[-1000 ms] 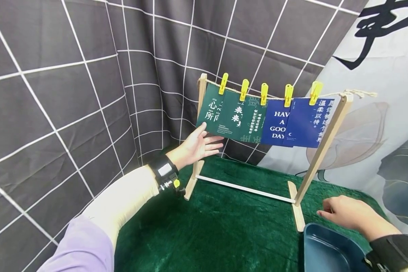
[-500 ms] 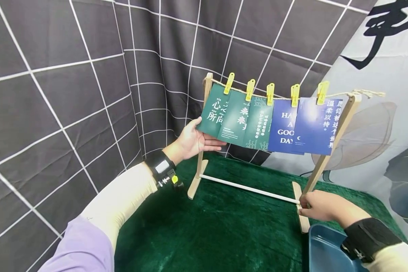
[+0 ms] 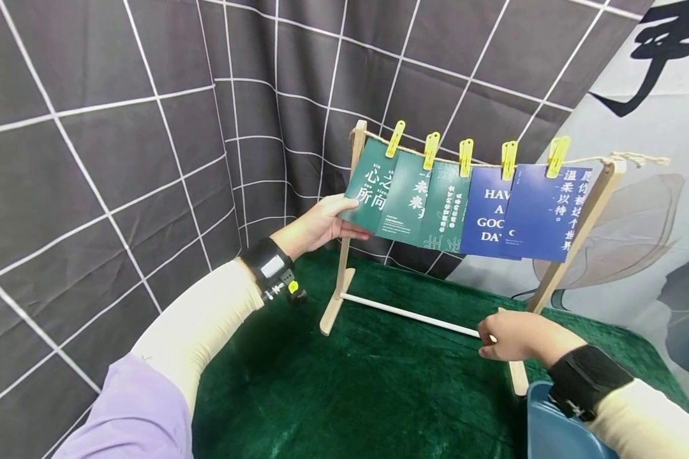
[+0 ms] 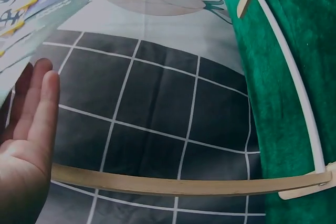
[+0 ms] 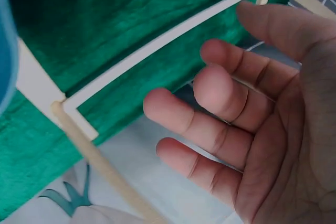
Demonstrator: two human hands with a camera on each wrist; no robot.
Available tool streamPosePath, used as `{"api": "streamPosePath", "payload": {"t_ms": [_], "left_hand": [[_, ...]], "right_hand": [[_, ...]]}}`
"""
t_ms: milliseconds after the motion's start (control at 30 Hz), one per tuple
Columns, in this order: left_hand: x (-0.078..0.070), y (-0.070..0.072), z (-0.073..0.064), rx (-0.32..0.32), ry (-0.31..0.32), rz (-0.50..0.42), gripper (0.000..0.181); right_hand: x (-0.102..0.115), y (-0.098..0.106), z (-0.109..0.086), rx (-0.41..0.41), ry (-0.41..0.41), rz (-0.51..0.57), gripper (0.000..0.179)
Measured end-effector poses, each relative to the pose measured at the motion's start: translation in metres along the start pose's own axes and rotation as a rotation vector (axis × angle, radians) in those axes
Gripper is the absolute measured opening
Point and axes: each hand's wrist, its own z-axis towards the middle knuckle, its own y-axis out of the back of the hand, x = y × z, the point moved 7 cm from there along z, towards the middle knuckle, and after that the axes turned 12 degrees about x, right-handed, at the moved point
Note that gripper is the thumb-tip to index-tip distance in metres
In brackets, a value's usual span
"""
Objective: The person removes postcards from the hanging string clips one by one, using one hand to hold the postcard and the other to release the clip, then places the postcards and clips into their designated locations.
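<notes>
My left hand (image 3: 318, 226) is at the lower left corner of the leftmost green printed card (image 3: 370, 188). Its thumb lies over the card's edge, and its straight fingers reach behind and below the card. In the left wrist view the fingers (image 4: 42, 90) stand extended beside the card's edge, with the thumb hidden. Yellow clothespins (image 3: 430, 150) hold overlapping green and blue cards (image 3: 545, 213) on a twine. The twine spans a wooden stand (image 3: 582, 220). Near the right end of the stand's white rod (image 3: 407, 314), my right hand (image 3: 513, 335) hovers with loosely curled fingers, holding nothing.
A blue tray (image 3: 557, 427) sits at the lower right, under my right forearm. Green velvet cloth (image 3: 379, 389) covers the table. Dark grid curtains (image 3: 132, 159) stand close on the left and behind, with a pale printed cloth (image 3: 614, 127) at the right.
My right hand has moved left from beside the stand to in front of the rod's right end. The left thumb has come over the green card's edge. The view has shifted slightly.
</notes>
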Motion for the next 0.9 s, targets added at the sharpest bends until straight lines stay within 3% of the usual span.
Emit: {"api": "streamPosePath", "payload": {"t_ms": [200, 467, 567, 733, 900], "left_hand": [[-0.005, 0.001, 0.005, -0.073, 0.064, 0.123, 0.047], [-0.008, 0.001, 0.012, -0.170, 0.060, 0.157, 0.043], [-0.010, 0.001, 0.012, -0.216, 0.036, 0.194, 0.040], [-0.012, -0.004, 0.014, -0.212, -0.035, 0.228, 0.040], [-0.009, -0.006, 0.012, -0.223, -0.059, 0.246, 0.037]], "right_hand": [[0.035, 0.029, 0.011, -0.008, 0.060, -0.022, 0.015], [0.075, 0.099, 0.009, -0.124, 0.102, -0.079, 0.014], [0.089, 0.126, 0.005, -0.174, 0.104, -0.090, 0.016], [0.106, 0.172, -0.003, -0.293, 0.098, -0.161, 0.019], [0.116, 0.210, -0.009, -0.353, 0.128, -0.072, 0.020]]}}
